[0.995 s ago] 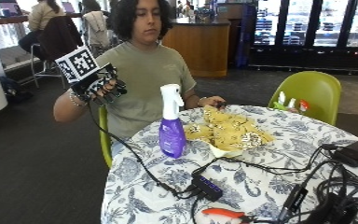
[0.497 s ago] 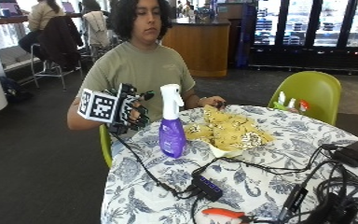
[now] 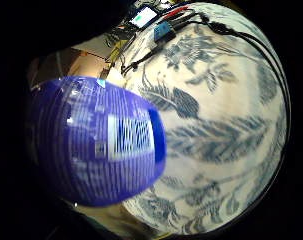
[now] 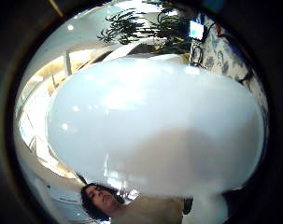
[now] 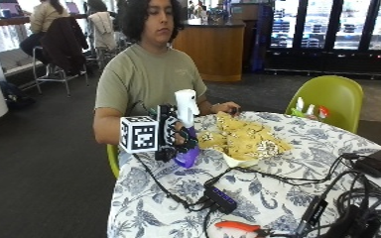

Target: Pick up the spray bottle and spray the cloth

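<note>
The gloved right hand (image 5: 172, 136) is gripping the upright spray bottle (image 5: 186, 130) around its purple body; the cloth (image 5: 243, 140) is lying at three o'clock.

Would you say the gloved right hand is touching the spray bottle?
Touching: in the outside view, the right hand is against the spray bottle, covering its purple body.

White spray head (image 4: 155, 126) fills view, close to palm; patterned tablecloth (image 4: 225, 56) and cables (image 4: 197, 53) beside it.
</note>
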Demonstrator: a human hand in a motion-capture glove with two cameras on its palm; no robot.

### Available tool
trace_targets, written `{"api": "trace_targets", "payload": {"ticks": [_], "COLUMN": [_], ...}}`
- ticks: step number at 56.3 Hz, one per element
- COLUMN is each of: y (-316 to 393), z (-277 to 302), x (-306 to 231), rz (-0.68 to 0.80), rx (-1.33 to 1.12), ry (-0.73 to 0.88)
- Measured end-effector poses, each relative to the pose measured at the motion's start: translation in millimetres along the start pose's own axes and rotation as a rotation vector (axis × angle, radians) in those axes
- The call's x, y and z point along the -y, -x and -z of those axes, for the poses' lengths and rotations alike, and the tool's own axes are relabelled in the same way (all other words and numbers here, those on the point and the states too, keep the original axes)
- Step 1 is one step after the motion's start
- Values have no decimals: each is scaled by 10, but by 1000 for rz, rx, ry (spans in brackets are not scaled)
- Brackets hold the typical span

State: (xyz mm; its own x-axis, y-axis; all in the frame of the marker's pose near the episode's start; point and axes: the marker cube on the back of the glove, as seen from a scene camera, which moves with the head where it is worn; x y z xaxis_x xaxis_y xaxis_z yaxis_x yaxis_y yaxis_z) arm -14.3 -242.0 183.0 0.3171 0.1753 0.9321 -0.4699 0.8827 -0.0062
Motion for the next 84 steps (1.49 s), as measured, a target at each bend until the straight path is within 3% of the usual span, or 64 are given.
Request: {"api": "trace_targets", "payload": {"ticks": [27, 43, 47, 51, 55, 62, 84], "y": [38, 738, 1008, 1295, 1494, 1584, 463], "z": [-190, 2, 33, 4, -63, -200, -1068], "x": [582, 675, 682, 667, 621, 623, 246], "rz": [-20, 81, 73, 7, -73, -205, -636], "rx": [-29, -1, -28, -111, -271, -557, -1078], "ry": [-15, 83, 189, 405, 606, 795, 1210]}}
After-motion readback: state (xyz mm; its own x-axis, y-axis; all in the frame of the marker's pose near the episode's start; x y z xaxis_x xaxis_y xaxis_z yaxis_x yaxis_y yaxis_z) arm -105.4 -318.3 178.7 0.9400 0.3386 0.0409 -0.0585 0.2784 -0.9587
